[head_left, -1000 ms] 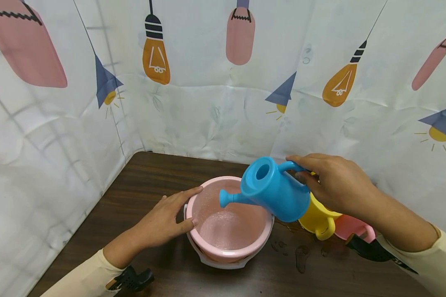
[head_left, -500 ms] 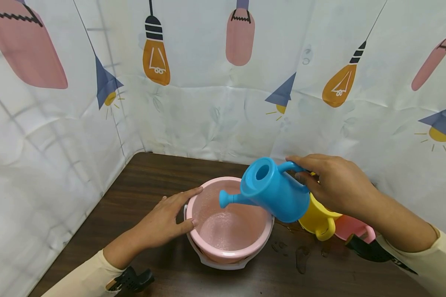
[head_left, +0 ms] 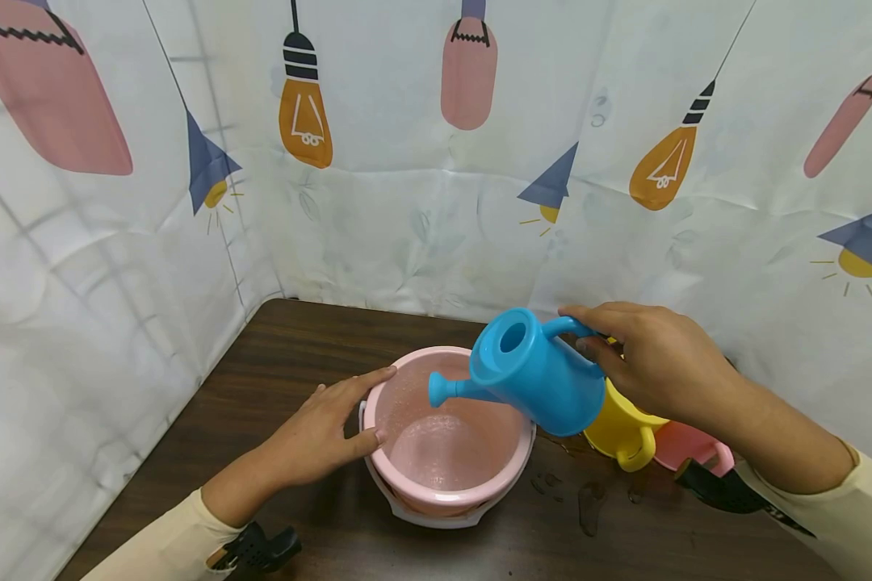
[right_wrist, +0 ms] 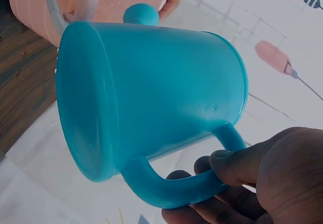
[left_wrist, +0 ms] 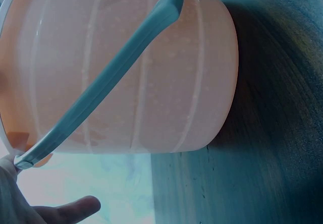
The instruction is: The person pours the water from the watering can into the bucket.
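My right hand (head_left: pixel 661 355) grips the handle of a blue plastic watering can (head_left: pixel 545 379), its fingers curled round the handle in the right wrist view. The watering can (right_wrist: pixel 156 93) is held tilted, its round-headed spout over the inside of a pink bucket (head_left: pixel 446 494). Beside the bucket's left rim, my left hand (head_left: pixel 327 428) lies with fingers spread, fingertips and thumb touching the edge. Rippled, shiny water shows at the bottom of the bucket. In the left wrist view, the bucket's side (left_wrist: pixel 121 72) shows with its handle (left_wrist: pixel 101 93) slanting down across it.
A yellow cup (head_left: pixel 618 432) and a pink cup (head_left: pixel 686 445) stand right of the bucket, partly hidden by the right hand and can. Water drops (head_left: pixel 591 504) lie on the dark wooden table (head_left: pixel 320 331). A printed white sheet (head_left: pixel 407 234) hangs behind and at left.
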A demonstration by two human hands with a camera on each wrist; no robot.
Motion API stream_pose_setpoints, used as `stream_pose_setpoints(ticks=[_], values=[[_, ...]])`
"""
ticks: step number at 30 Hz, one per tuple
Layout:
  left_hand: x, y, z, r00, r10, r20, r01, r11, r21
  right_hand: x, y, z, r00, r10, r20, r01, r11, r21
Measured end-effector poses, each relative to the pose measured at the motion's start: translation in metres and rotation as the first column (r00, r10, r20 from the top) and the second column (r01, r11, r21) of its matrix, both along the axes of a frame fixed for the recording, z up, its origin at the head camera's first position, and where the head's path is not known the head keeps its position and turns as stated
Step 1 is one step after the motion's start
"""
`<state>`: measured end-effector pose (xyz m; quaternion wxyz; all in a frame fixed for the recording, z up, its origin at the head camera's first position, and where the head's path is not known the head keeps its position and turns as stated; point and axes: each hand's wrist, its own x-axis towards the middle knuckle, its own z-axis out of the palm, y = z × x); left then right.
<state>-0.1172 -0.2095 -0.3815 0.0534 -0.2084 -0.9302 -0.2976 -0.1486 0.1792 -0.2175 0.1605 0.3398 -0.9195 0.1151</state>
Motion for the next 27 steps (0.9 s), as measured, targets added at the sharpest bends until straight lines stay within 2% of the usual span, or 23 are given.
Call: stream_pose_setpoints(ticks=[27], values=[[0.0004, 0.0005, 0.0006, 1.000, -0.002, -0.004, 0.002, 1.000, 0.002, -0.0017, 0.0016, -0.0019, 1.000, 0.014, -0.019, -0.015, 1.000, -0.010]])
